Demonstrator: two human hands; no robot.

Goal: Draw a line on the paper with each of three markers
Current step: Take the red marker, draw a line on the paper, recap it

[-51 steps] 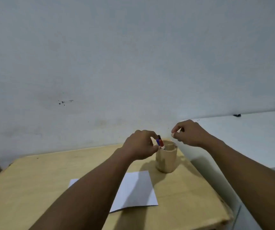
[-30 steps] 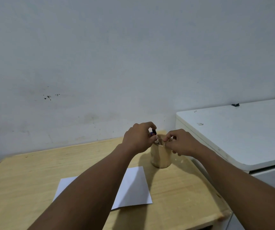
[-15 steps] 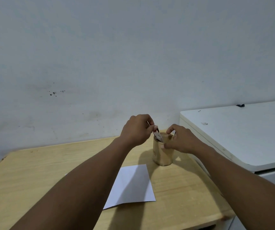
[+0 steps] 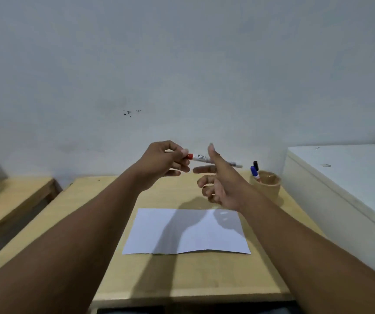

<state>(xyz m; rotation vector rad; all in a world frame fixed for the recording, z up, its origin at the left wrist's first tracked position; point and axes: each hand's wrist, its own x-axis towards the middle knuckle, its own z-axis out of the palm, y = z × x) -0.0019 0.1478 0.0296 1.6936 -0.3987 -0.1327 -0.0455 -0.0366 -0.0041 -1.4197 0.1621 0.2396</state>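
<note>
My left hand (image 4: 163, 163) pinches the red-capped end of a white marker (image 4: 201, 157), held level in the air above the table. My right hand (image 4: 221, 182) is open beside it, fingers spread, with the marker's barrel passing behind the thumb. A white sheet of paper (image 4: 188, 232) lies flat on the wooden table (image 4: 204, 277) below both hands, with no lines visible on it. To the right stands a wooden cup (image 4: 266, 186) with a blue marker (image 4: 254, 172) and a black marker (image 4: 256, 165) sticking out.
A white cabinet (image 4: 345, 177) stands against the table's right side, higher than the tabletop. A second wooden surface (image 4: 7, 198) sits to the left across a gap. The grey wall rises right behind the table.
My left hand has drawn the red-capped marker out of the cup and carried it left and up. My right hand has let go of the cup and opened. The view has swung right.
</note>
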